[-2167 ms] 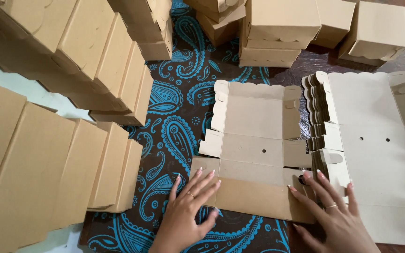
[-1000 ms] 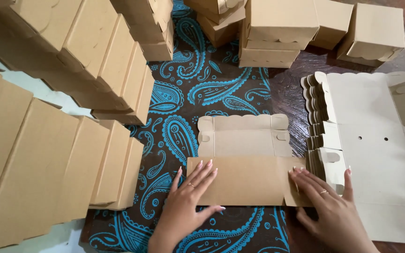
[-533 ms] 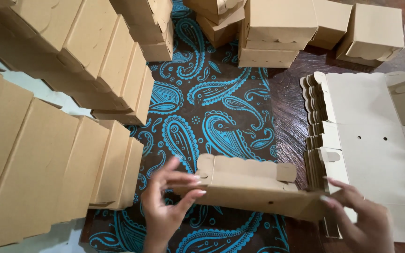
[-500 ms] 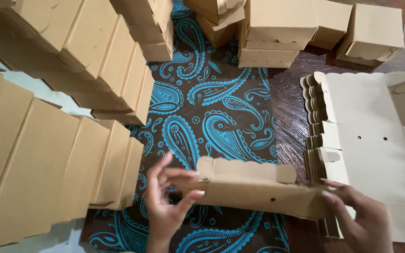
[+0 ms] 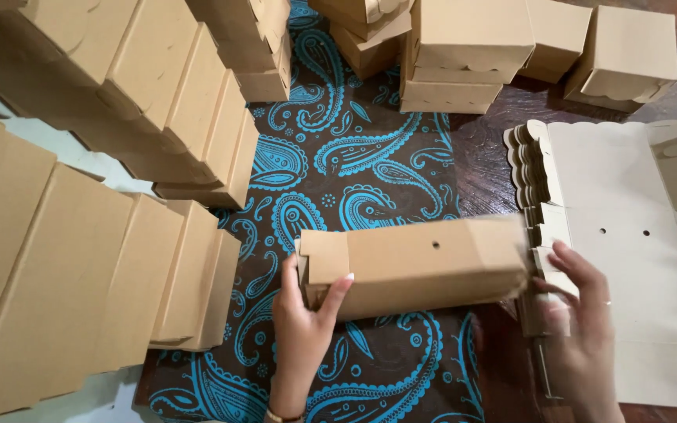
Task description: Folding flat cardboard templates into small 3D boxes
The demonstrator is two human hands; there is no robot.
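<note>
The left hand [image 5: 301,325] grips the left end of a half-folded brown cardboard box [image 5: 417,266]. The thumb lies on the front face and the other fingers go behind the end flap, so the hand is closed on the box. The right hand [image 5: 581,333] is at the right end of the same box. Its fingers are bent and touch the end, but I cannot tell if they grip it or only press on it.

The box is held in the air, low in the middle of the view, above a dark cloth [image 5: 354,168] with a blue paisley pattern. The box looks light and quite stiff along its long panels. It is probably weak at the folds, because thin card bends easily there. The surface seems dry and matt, not slippery. I think the best place to hold it is at the two short ends, as now; a squeeze in the middle could dent it.

At 3 o'clock from the hands lies a stack of flat box blanks [image 5: 628,258], pale, with scalloped edges and small round holes. At 9 to 10 o'clock there are rows of finished boxes [image 5: 119,258], plain brown. At 12 to 1 o'clock there are more finished boxes in stacks [image 5: 472,39]. I see no labels or signs on any of them.
</note>
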